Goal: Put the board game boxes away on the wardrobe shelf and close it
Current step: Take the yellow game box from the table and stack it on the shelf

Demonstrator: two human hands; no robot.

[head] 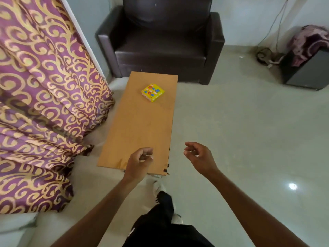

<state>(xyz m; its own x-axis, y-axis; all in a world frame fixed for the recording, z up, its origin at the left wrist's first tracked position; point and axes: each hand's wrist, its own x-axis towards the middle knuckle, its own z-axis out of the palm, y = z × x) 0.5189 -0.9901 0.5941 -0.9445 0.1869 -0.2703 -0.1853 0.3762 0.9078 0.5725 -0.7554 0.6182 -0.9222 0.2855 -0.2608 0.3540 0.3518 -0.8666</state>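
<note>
We see one board game box [153, 92], yellow with red and blue marks, lying flat on the one long wooden table [138, 125]. It sits toward the far end, nearer the right edge than the left, turned at a slant to the table's sides. It is the only thing on the table.

Two bare hands reach forward, both empty. Our left hand [139, 162] hangs over the table's near right corner, its fingers curled in loosely around nothing. Our right hand [199, 157] is just past the table's right edge, over the floor [249, 131], fingers bent and slightly parted. Both are well apart from the box.

Beyond the far end stands one dark armchair [160, 43]. One purple and gold patterned curtain [41, 97] hangs along the left.
</note>
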